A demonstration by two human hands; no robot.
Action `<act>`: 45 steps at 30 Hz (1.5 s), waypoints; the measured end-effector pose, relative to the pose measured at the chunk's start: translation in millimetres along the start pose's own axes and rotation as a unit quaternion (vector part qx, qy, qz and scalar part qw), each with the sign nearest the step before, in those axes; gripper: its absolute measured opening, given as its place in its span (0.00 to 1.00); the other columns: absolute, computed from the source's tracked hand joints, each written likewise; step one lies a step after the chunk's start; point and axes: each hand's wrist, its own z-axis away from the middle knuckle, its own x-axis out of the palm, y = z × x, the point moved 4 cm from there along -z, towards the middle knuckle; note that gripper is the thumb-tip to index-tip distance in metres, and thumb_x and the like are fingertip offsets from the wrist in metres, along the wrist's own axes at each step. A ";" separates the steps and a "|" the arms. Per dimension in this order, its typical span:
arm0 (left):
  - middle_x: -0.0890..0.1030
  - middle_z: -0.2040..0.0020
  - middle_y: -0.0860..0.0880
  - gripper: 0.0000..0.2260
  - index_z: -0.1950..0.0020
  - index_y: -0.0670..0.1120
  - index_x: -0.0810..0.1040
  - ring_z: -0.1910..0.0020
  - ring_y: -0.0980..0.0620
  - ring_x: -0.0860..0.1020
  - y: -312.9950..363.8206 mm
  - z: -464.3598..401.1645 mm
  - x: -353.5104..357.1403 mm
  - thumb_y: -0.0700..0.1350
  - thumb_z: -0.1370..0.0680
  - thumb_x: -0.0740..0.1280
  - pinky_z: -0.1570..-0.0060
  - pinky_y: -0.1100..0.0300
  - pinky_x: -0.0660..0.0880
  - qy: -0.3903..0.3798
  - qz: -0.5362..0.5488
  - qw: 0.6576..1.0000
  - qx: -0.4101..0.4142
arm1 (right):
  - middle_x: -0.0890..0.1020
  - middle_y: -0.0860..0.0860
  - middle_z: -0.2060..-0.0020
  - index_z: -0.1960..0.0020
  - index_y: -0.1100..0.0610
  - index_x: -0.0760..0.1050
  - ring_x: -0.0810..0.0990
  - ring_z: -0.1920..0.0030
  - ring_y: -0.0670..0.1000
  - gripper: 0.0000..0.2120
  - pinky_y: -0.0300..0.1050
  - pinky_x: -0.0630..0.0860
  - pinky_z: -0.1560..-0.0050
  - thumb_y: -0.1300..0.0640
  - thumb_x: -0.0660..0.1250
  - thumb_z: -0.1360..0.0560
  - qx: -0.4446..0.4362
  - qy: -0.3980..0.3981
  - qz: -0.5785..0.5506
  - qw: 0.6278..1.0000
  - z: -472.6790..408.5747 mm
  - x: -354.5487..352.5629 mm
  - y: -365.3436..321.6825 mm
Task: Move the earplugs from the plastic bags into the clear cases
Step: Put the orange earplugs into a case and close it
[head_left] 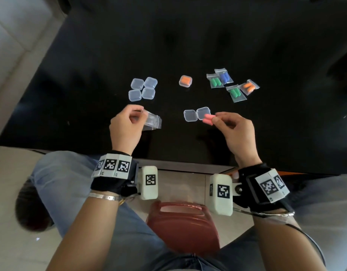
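Observation:
My right hand [232, 128] pinches two pink earplugs [207, 119] just beside an open clear case [196, 114], whose lid lies flat to the left. My left hand [125, 126] holds an empty clear plastic bag [152, 122] above the table. A closed case with orange earplugs [185, 81] sits farther back. Several empty closed cases [143, 88] form a square cluster at the back left. Several bags lie at the back right: two with green earplugs [214, 81] [235, 93], one blue [224, 76], one orange [249, 87].
The black table [90, 65] has its front edge near my wrists. Below it are my knees in jeans and a red stool [184, 225]. Both wrists carry marker-covered bands.

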 end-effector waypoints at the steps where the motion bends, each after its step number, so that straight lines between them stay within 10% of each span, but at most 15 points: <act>1: 0.81 0.49 0.50 0.11 0.43 0.47 0.78 0.52 0.54 0.77 -1.6 -1.6 1.2 0.47 0.24 0.67 0.49 0.64 0.74 -0.005 -0.026 1.000 0.002 | 0.82 0.48 0.50 0.51 0.55 0.81 0.80 0.52 0.44 0.06 0.37 0.76 0.50 0.55 0.69 0.26 0.009 -0.005 -0.001 1.000 -0.6 0.8 1.6; 8: 0.78 0.43 0.49 0.15 0.40 0.47 0.76 0.40 0.49 0.72 30.3 -1.9 9.9 0.45 0.26 0.68 0.44 0.59 0.70 -0.003 -0.040 0.993 0.111 | 0.78 0.39 0.59 0.54 0.54 0.80 0.76 0.60 0.33 0.06 0.21 0.69 0.58 0.53 0.68 0.26 -0.018 -0.023 0.050 0.998 -15.8 -3.6 -8.6; 19: 0.75 0.37 0.47 0.25 0.33 0.49 0.71 0.37 0.47 0.69 68.6 -0.5 92.2 0.49 0.29 0.72 0.42 0.57 0.67 -0.191 -0.132 0.963 0.140 | 0.77 0.51 0.42 0.54 0.58 0.82 0.75 0.43 0.48 0.14 0.38 0.66 0.53 0.47 0.70 0.29 -0.027 -0.078 0.239 0.967 -58.5 15.6 -4.6; 45: 0.81 0.45 0.45 0.14 0.43 0.45 0.80 0.44 0.47 0.76 67.3 7.1 85.3 0.42 0.29 0.72 0.47 0.59 0.70 -0.211 -0.088 0.966 0.122 | 0.78 0.46 0.61 0.55 0.53 0.80 0.76 0.60 0.44 0.09 0.35 0.72 0.61 0.48 0.71 0.29 -0.096 -0.081 0.252 0.959 -36.1 15.4 -4.6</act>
